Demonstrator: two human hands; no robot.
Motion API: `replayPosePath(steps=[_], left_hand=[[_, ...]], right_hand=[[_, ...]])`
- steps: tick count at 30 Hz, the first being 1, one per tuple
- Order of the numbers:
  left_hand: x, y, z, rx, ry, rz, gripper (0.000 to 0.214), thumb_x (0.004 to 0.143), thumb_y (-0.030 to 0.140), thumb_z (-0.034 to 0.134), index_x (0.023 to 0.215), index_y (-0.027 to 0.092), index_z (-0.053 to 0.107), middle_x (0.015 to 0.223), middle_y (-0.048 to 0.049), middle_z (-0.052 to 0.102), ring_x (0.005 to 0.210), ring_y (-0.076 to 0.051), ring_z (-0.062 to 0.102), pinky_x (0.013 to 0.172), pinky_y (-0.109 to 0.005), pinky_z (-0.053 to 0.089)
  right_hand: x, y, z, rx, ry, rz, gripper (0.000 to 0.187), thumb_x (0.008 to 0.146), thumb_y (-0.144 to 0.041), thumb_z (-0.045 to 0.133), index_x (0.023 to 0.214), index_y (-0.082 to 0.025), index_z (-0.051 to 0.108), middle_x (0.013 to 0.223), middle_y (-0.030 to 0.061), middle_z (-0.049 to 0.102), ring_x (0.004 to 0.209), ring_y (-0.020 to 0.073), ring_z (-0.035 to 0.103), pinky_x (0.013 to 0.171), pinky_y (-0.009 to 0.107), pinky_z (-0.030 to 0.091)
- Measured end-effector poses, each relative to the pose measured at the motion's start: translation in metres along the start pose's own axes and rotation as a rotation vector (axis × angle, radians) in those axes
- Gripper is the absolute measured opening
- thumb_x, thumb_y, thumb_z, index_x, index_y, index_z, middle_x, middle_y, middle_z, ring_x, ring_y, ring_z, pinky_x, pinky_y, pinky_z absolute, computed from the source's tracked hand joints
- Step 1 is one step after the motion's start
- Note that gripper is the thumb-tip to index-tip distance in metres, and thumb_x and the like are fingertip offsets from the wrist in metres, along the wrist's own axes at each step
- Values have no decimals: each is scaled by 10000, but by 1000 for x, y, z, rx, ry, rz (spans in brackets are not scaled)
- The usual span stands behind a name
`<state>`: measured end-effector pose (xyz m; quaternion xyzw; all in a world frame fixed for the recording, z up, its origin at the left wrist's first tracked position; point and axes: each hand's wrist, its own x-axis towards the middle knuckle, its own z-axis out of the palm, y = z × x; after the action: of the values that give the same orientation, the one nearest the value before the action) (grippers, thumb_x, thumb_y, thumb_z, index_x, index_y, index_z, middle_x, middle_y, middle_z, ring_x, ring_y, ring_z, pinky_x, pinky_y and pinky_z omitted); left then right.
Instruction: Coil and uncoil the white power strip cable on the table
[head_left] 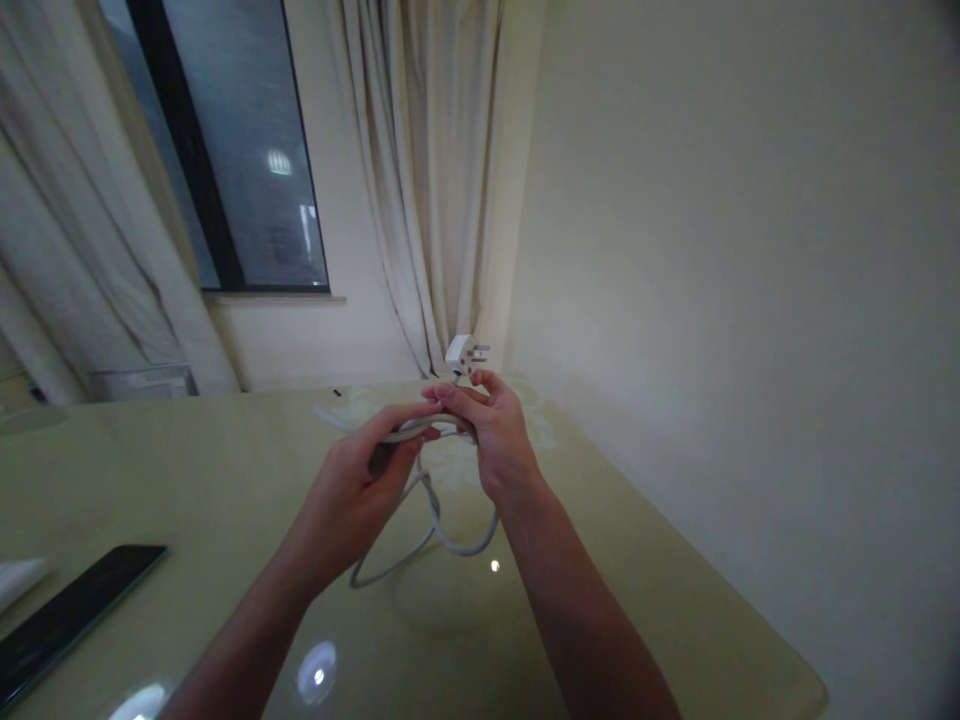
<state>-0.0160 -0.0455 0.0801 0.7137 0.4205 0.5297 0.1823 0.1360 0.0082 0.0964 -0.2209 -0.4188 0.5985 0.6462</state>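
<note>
A pale grey power cord (465, 550) is gathered in loops between my two hands, above the table. My left hand (367, 465) is closed around several strands, fingers on top and thumb beneath. Close beside it, my right hand (495, 430) pinches the cord near its plug end. The white plug (462, 354) points up and to the right just above my right fingers, with its metal prongs showing. Below the hands, loose loops hang down, and I cannot tell whether they touch the tabletop. My fingers hide part of the bundle.
The glossy greenish table (600, 600) meets a plain wall (735, 300) on the right. A flat black object (75, 620) lies at the left, with a white object (19, 580) beside it. A small dark bit (337, 393) sits near the far edge. Curtains (427, 180) hang behind.
</note>
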Motion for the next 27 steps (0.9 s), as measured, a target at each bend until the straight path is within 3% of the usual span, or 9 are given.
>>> replayPosePath(steps=[4,8,11,19,22,24,27], left_hand=[[4,0,-8,-32,-28,-72,300,993,334,623,1256,222,713,1010,-57,810,767,-164,713,678,-256,543],[3,2,-5,-60,-168,-158,385,988,344,591,1345,228,677,965,-40,797,657,-137,634,574,-234,471],[4,2,-3,-82,-242,-212,454,974,365,581,1395,209,650,909,-31,778,583,-123,567,522,-231,424],[4,-21,-35,-60,-401,-237,425,977,411,592,1367,244,568,882,-4,761,646,-131,574,584,-238,431],[3,-33,-42,-90,-387,-290,338,943,400,620,1216,263,476,839,14,759,629,-139,570,556,-234,408],[4,-42,-40,-92,-320,-308,290,903,372,636,1069,271,421,827,6,766,623,-145,585,542,-234,393],[8,-56,-30,-15,-189,-283,284,868,352,637,899,271,367,855,-30,775,645,-157,634,553,-244,392]], right_hand=[[3,-3,-2,43,120,-6,567,626,-260,968,963,-249,512,857,54,847,762,196,802,611,226,572],[15,-6,-16,97,255,38,444,657,-162,940,901,-207,572,836,50,839,728,137,784,473,135,442],[26,-4,-29,141,304,11,332,697,-101,904,849,-176,619,788,35,823,677,102,760,457,110,430],[56,-10,-78,193,512,-106,192,793,-23,843,829,-148,703,758,11,799,652,75,737,452,89,462],[62,-12,-86,246,592,-190,159,828,-20,814,842,-144,715,779,11,801,655,69,732,459,95,462],[62,-12,-84,282,580,-245,136,850,-34,804,861,-145,728,798,5,805,667,61,731,499,95,488],[57,-12,-74,363,528,-179,108,907,-54,754,873,-156,742,787,-16,800,665,50,731,564,97,536]])
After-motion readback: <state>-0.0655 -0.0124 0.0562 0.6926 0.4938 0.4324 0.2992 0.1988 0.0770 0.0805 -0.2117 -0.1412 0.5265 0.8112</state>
